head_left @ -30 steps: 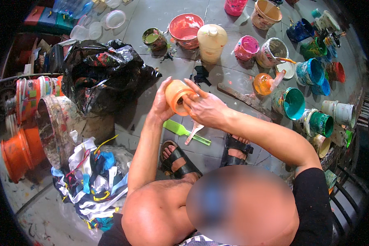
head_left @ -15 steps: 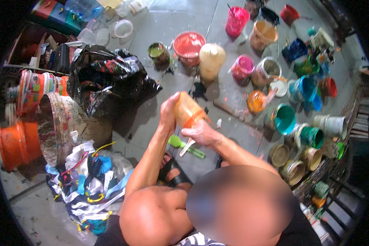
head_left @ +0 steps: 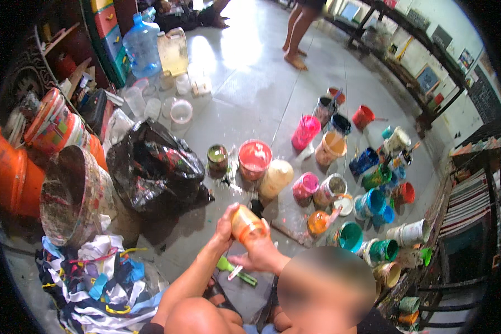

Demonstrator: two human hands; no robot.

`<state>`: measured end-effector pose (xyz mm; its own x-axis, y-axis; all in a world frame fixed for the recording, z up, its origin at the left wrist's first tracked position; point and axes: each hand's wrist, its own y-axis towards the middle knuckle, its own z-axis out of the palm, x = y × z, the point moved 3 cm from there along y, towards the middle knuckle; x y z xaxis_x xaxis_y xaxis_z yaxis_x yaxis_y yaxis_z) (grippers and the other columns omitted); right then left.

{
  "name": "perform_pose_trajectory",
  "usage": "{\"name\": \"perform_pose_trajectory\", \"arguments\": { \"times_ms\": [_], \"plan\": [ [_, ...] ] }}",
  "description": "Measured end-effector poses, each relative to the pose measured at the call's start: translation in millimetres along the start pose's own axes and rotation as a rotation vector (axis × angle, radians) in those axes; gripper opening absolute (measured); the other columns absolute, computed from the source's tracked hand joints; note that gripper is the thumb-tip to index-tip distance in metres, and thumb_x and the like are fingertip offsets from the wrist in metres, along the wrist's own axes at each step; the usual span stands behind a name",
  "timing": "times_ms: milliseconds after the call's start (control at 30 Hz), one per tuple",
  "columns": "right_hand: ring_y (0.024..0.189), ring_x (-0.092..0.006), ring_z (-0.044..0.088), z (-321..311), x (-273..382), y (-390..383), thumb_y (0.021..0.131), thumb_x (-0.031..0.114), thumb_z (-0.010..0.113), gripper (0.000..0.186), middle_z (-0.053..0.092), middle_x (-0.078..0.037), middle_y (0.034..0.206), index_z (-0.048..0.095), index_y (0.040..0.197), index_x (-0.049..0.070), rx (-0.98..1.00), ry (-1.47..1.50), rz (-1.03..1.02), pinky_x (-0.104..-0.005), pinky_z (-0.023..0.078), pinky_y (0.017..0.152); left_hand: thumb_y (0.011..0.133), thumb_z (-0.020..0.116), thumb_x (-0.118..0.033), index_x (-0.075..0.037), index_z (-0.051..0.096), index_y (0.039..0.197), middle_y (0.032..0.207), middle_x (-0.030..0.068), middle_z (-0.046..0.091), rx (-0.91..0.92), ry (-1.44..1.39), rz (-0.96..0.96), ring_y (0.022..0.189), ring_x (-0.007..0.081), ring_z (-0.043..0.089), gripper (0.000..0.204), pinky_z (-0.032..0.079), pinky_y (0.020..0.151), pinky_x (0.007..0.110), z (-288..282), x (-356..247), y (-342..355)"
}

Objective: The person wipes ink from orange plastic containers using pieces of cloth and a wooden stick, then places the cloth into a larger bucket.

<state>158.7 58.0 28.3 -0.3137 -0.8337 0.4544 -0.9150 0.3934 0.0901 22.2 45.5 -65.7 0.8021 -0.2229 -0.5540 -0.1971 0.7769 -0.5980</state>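
Observation:
A see-through plastic container (head_left: 247, 224), smeared with orange paint, is tilted between my hands, its wider end toward my right arm. My left hand (head_left: 226, 227) is closed around its far left end. My right hand (head_left: 257, 251) grips the near end, thumb up along the side, other fingers spread toward the left. A short white stick (head_left: 235, 273) shows just below those fingers; whether they hold it I cannot tell. Beneath it, a green brush-like tool (head_left: 245, 277) lies on the floor. Beyond my hands stand a cream bottle (head_left: 276, 179) and a red-pink paint bucket (head_left: 254, 161).
Several paint pots stand to the right, among them an orange one (head_left: 318, 222) and a teal one (head_left: 349, 236). On the left are a black plastic bag (head_left: 156, 167), a crusted bucket (head_left: 67, 195) and cloth strips (head_left: 100, 278). Another person's bare legs (head_left: 298, 33) stand far off.
My view has tilted up, bringing the far floor and another person's legs into sight. Both hands still hold the container; my right hand's fingers are now spread more to the left.

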Motion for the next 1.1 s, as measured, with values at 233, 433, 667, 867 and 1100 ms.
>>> {"name": "perform_pose_trajectory", "arguments": {
  "times_ms": [233, 433, 667, 867, 1100],
  "plan": [
    [0.140, -0.0279, 0.048, 3.7, -12.4, 13.9, 0.083, 0.060, 0.069, 0.073, 0.061, -0.010, 0.136, 0.059, 0.137, 0.011, 0.350, -0.585, -0.254, -0.0677, -0.006, 0.123, 0.097, 0.053, -0.058, -0.008, 0.061, 0.120, 0.100, 0.0116, 0.072, 0.115, 0.045, -0.238, 0.086, 0.0269, 0.074, 0.055, 0.062, 0.078, 0.048, -20.4, -5.6, 12.5],
    [0.124, -0.0211, 0.062, -2.0, -33.7, 57.4, 0.090, 0.043, 0.064, 0.053, 0.069, -0.007, 0.123, 0.063, 0.131, 0.010, 0.477, -0.847, -0.222, -0.0658, -0.004, 0.124, 0.094, 0.054, -0.055, -0.004, 0.056, 0.128, 0.112, 0.0180, 0.069, 0.179, 0.017, -0.098, 0.098, 0.0338, 0.071, 0.062, 0.056, 0.092, 0.056, 9.8, -43.9, 23.2],
    [0.145, -0.0271, 0.042, -44.2, -7.8, 89.9, 0.096, 0.038, 0.054, 0.058, 0.052, -0.009, 0.150, 0.047, 0.149, 0.015, 0.173, -0.845, -0.045, -0.0690, -0.010, 0.120, 0.084, 0.073, -0.052, -0.003, 0.067, 0.116, 0.104, 0.0097, 0.072, -0.009, 0.128, 0.092, 0.087, 0.0240, 0.073, 0.059, 0.060, 0.077, 0.040, 41.5, -119.8, -1.0],
    [0.149, -0.0318, 0.033, -103.0, 20.4, 80.7, 0.093, 0.052, 0.062, 0.077, 0.040, -0.017, 0.158, 0.040, 0.154, 0.009, 0.161, -0.289, 0.137, -0.0586, 0.010, 0.123, 0.088, 0.073, -0.044, 0.004, 0.072, 0.107, 0.095, 0.0095, 0.072, 0.081, 0.126, 0.248, 0.081, 0.0185, 0.070, 0.052, 0.056, 0.072, 0.033, 89.1, -123.9, -8.6],
    [0.144, -0.0197, 0.041, -80.2, -9.1, 30.8, 0.102, 0.037, 0.057, 0.066, 0.046, -0.007, 0.153, 0.031, 0.156, 0.009, 0.030, 1.950, 0.258, -0.0535, 0.032, 0.118, 0.096, 0.055, -0.052, -0.004, 0.055, 0.136, 0.123, 0.0116, 0.067, 0.647, -0.243, 0.029, 0.110, 0.0243, 0.068, 0.063, 0.054, 0.099, 0.040, 94.4, -63.7, 4.1]
  ]
}}
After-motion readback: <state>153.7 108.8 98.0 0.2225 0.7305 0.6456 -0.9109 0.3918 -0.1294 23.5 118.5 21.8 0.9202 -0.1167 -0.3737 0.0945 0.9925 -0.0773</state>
